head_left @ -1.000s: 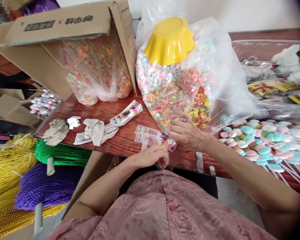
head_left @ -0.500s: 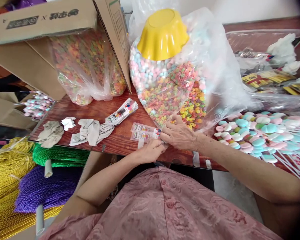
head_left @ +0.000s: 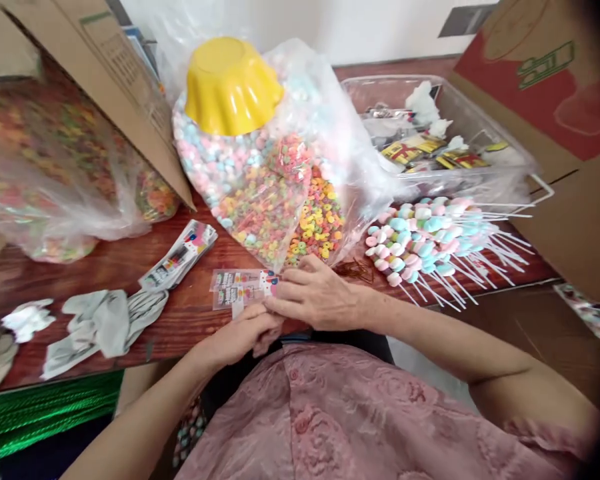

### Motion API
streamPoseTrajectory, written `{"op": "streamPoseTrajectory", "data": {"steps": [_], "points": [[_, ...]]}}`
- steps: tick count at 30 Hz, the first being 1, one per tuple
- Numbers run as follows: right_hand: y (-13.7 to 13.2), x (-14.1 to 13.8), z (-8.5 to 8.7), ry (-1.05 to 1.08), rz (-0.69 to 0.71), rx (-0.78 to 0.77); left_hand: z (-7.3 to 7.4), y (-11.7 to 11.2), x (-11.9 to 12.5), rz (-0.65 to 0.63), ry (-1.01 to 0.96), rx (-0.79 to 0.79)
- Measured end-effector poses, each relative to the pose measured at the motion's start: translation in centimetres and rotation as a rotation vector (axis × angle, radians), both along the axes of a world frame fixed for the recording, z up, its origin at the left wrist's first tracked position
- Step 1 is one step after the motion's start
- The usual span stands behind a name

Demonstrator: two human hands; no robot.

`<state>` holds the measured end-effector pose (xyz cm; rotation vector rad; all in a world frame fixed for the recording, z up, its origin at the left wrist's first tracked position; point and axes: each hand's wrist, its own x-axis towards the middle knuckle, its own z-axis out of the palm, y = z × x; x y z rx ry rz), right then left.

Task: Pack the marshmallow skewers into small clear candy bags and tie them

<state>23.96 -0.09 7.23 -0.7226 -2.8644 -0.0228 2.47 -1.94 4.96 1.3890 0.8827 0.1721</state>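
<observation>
Head view: nearest is the pink shirt (head_left: 330,427), textured fabric with buttons. Glossy green cord (head_left: 55,407), ridged, hangs lower left below the tabletop.

Left hand (head_left: 245,333) at table edge, fingers bent under; can't tell what's in them. Right hand (head_left: 320,293) meets it, fingers curled and close together over the printed end of the clear packets (head_left: 230,287); whether they pinch anything is hidden. Those packets lie flat at the front edge, two overlapping, thin film.

Step in hand, my read: two-handed close work at the packets' printed end. Next move calls for a light flat pinch; film that thin would likely slide or crease.

Same table (head_left: 195,320), red-brown wood grain: limp grey cloth (head_left: 105,320) left, crumpled white paper (head_left: 27,320) beyond it, fanned packet stack (head_left: 177,257) touching the cloth. Right: marshmallow skewers (head_left: 415,243), matte pastel lumps on straight white sticks, heaped.

Behind the hands: big soft bag (head_left: 260,213), wrinkled clear plastic, gummy rings and marshmallows showing. Upturned yellow bowl (head_left: 233,87) on top, smooth, fluted sides. Right of that, clear rigid tray (head_left: 480,172) with sachets. Cardboard boxes (head_left: 540,100) flank both sides, stiff, flat-faced.
</observation>
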Motion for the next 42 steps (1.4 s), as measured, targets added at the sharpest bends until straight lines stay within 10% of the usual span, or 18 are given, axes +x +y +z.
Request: {"op": "streamPoseTrajectory", "data": {"steps": [3, 10, 22, 32, 37, 42], "points": [[-1.9, 0.5, -1.1, 0.048, 0.090, -0.031, -0.1, -0.5, -0.5, -0.204, -0.074, -0.208], [-3.6, -0.1, -0.4, -0.233, -0.298, -0.616, -0.6, -3.4, 1.8, -0.316, 0.674, 0.798], [-3.7, 1.4, 0.0, -0.230, -0.252, -0.590, -0.3, -1.6, 3.1, -0.163, 0.168, 0.289], [-3.1, 2.9, -2.0, 0.027, -0.328, -0.706, -0.5, -3.0, 4.4, -0.376, 0.624, 0.954], [-5.7, 6.7, -3.4, 0.338, -0.712, -0.133, -1.2, -2.4, 2.8, -0.018, 0.364, 0.658], [-6.2, 11.0, -4.7, -0.035, -0.927, 0.143, -1.2, -1.6, 3.5, 0.332, 0.002, 0.036]]}}
